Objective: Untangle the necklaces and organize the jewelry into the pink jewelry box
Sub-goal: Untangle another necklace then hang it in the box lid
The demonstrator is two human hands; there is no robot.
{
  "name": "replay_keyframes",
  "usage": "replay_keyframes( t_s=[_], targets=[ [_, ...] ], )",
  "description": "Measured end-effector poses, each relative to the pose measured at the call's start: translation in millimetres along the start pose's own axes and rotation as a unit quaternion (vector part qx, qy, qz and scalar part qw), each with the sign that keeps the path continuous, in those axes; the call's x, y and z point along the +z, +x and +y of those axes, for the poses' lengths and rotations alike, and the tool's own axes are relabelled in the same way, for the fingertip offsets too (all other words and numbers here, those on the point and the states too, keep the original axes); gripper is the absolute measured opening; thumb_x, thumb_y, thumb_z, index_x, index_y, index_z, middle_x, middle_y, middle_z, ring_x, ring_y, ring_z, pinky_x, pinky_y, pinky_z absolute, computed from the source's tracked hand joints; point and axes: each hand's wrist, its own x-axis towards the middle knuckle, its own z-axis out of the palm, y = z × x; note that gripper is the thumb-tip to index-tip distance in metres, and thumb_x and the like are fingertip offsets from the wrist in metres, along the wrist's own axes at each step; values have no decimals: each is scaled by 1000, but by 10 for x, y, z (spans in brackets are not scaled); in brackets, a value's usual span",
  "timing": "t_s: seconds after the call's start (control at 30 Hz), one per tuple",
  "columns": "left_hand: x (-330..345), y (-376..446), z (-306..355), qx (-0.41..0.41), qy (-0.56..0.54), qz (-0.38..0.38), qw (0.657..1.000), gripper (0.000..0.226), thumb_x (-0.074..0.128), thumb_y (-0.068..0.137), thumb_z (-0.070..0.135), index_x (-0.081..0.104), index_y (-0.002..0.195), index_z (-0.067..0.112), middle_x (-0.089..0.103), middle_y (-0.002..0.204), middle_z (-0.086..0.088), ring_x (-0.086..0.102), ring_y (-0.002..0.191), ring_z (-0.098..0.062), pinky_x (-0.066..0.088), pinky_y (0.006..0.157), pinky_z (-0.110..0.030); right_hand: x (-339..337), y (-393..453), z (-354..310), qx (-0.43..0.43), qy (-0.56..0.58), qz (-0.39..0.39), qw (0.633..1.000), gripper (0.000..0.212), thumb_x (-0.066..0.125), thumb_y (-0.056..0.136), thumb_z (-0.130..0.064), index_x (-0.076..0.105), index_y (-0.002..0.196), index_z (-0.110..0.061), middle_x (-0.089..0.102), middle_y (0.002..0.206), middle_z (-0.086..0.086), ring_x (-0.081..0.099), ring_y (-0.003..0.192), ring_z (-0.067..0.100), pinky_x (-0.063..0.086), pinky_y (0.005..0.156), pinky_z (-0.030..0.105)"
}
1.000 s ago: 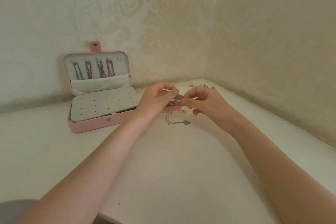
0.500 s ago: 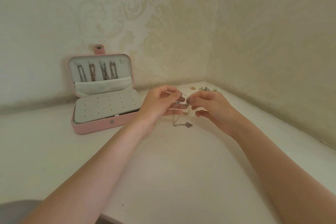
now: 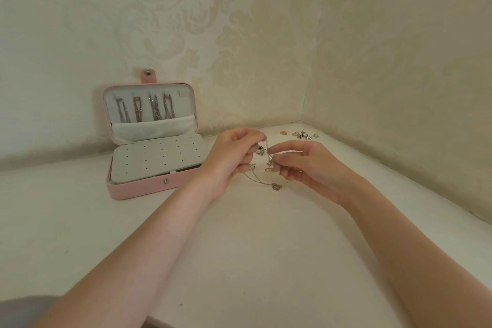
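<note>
Chains point(image 3: 262, 177) bunched between the two hands are too fine to count or tell apart: the left hand point(image 3: 234, 156) pinches them up high, the right hand point(image 3: 303, 165) pinches them lower, and a small pendant point(image 3: 276, 186) trails onto the white table point(image 3: 239, 261). Small pieces of jewelry point(image 3: 300, 134) near the corner are too tiny to name. Left of the hands, the pink box point(image 3: 149, 189) stands open, four necklaces point(image 3: 145, 110) hanging in its lid above a white pocket, with a dotted grey panel point(image 3: 157, 158) over its base.
</note>
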Motion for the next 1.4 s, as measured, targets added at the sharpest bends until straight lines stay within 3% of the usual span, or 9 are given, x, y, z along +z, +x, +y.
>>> replay_keyframes(
  t_s=[0.17,0.37,0.53,0.63,0.83,1.0,1.17,1.3,1.4],
  targets=[
    [-15,11,-24,17,24,48,998,15,56,90,15,54,75,17,33,41,14,24,37,-3,21,37,-14,-17,1,-6,-19,-14,-2,1000,9,62,85,-2,69,92,-2,60,64,2,52,56,9,43,55,17],
    [-17,48,-95,5,107,101,989,15,57,88,19,57,73,21,42,58,6,34,40,-2,25,41,-17,-15,19,16,-53,-134,94,985,10,67,82,0,68,78,-9,59,66,3,47,49,5,42,51,14],
    [-45,64,-74,-1,73,95,993,14,57,87,17,56,73,19,34,49,8,27,36,-4,22,38,-15,-26,25,16,-65,-137,103,983,12,69,81,0,65,85,-11,59,65,-1,46,46,4,41,51,12],
    [-57,53,-44,5,16,63,998,14,56,88,15,55,74,17,26,45,11,21,39,-6,19,36,-15,9,5,1,-72,-147,76,984,13,69,79,2,65,77,-10,61,59,-5,47,44,1,41,50,12],
    [-82,54,-1,18,-53,74,996,15,55,88,13,52,74,17,23,45,12,17,38,-5,15,35,-15,13,-15,-9,-76,-121,62,988,7,68,82,-5,69,76,-7,62,62,-1,48,51,6,41,53,16],
    [-92,50,-5,30,-56,83,995,15,55,87,12,53,73,18,22,46,11,16,39,-6,15,35,-16,-53,-5,-11,-73,-11,81,994,10,63,87,-9,71,82,-4,63,71,2,50,62,12,42,58,19],
    [-47,51,-38,47,59,83,994,18,59,86,16,56,69,19,28,39,14,21,39,-6,18,39,-18,-102,-7,-27,-68,109,110,985,12,59,89,-11,70,85,-8,67,75,-1,52,62,9,45,57,16],
    [-17,56,-129,65,224,21,972,16,61,87,19,60,71,20,31,33,11,27,35,-5,25,44,-18,-118,3,-45,-69,191,123,971,9,60,88,-11,69,87,-7,68,73,1,58,60,7,48,57,14],
    [-6,57,-196,84,288,0,954,13,63,85,23,62,72,25,42,44,12,34,42,-4,30,54,-24,-110,10,-49,-78,198,120,970,8,60,87,-7,68,86,-5,67,72,1,64,65,9,50,60,14]
  ],
)
